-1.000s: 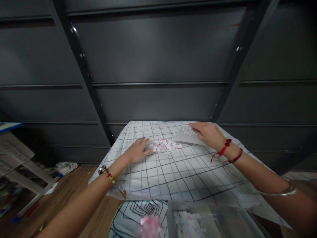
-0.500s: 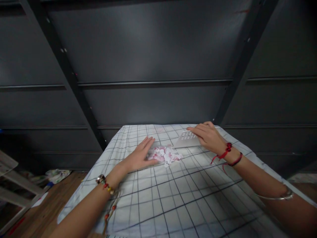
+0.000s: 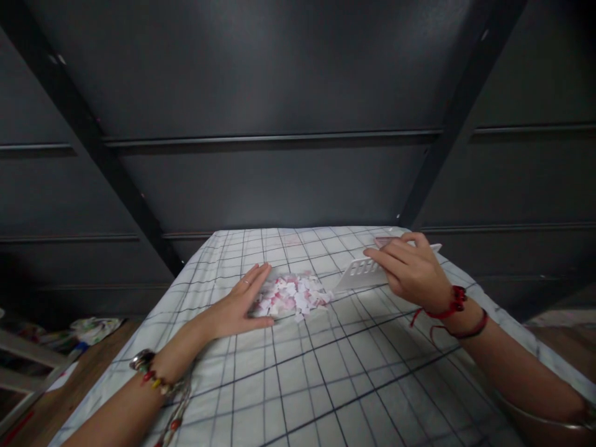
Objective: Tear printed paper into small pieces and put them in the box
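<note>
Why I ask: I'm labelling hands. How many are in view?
2: the left hand beside the scraps, and the right hand holding the white tool. Both show plainly; no others are visible.

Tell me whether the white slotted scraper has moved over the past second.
Yes. Judged against the checked cloth, the white slotted scraper in the right hand has shifted slightly to the right.

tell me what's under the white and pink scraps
The grid-patterned cloth shows all around the white and pink scraps, so they appear to lie on it; whatever is directly beneath them is covered.
</note>
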The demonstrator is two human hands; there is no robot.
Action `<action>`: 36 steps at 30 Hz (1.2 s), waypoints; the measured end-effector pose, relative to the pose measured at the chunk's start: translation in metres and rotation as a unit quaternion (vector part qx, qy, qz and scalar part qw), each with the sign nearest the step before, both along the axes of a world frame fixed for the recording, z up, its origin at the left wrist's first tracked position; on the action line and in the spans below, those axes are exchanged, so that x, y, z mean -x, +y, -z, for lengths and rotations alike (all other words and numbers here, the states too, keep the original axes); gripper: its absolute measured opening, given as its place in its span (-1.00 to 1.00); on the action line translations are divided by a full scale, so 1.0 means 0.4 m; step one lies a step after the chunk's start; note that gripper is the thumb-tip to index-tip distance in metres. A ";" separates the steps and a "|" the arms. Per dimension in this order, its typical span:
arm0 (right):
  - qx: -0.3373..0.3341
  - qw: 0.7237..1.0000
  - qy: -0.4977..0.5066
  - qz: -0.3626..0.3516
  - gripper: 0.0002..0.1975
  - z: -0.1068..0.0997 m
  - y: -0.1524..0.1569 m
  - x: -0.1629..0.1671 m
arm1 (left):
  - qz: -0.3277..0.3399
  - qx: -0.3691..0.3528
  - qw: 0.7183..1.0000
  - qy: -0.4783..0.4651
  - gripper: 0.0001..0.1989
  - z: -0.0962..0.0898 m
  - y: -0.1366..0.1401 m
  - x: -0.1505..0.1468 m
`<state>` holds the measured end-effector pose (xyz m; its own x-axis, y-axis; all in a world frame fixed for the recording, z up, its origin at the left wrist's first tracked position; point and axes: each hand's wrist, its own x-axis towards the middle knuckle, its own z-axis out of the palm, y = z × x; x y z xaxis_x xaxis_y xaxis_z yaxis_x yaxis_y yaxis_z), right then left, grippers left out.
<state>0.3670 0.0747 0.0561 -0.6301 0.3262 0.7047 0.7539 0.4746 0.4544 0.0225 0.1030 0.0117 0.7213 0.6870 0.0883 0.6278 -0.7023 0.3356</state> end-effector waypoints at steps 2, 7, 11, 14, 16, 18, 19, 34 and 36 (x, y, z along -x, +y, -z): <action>0.011 1.000 -0.002 0.001 -0.73 -0.002 0.000 -0.006 | 0.000 -0.001 1.000 0.006 -0.06 0.002 0.001 0.001; 0.019 1.000 0.000 -0.017 -0.76 -0.009 -0.012 -0.012 | 0.011 -0.013 1.000 0.014 -0.09 0.009 0.007 0.003; 0.012 1.000 0.003 -0.026 -0.79 -0.015 -0.019 -0.010 | 0.012 -0.012 1.000 0.016 -0.09 0.011 0.009 0.004; 0.032 0.998 0.013 -0.052 -0.80 -0.015 -0.019 -0.009 | 0.010 -0.013 1.000 0.016 -0.09 0.010 0.008 0.003; 0.044 0.996 0.026 -0.067 -0.81 -0.013 -0.019 -0.009 | 0.012 -0.014 1.000 0.018 -0.08 0.008 0.005 0.002; 0.039 0.996 0.036 -0.070 -0.81 -0.009 -0.018 -0.007 | 0.014 -0.014 1.000 0.021 -0.07 0.007 0.001 -0.001; 0.032 0.996 0.040 -0.067 -0.80 -0.007 -0.018 -0.006 | 0.014 -0.014 1.000 0.024 -0.06 0.006 -0.001 -0.002; 0.032 0.998 0.046 -0.041 -0.73 0.005 -0.016 -0.001 | 0.021 -0.016 0.999 0.018 -0.09 0.004 -0.006 -0.010; 0.030 0.998 0.039 -0.040 -0.73 0.003 -0.018 0.002 | 0.027 -0.020 0.999 0.016 -0.09 0.004 -0.007 -0.010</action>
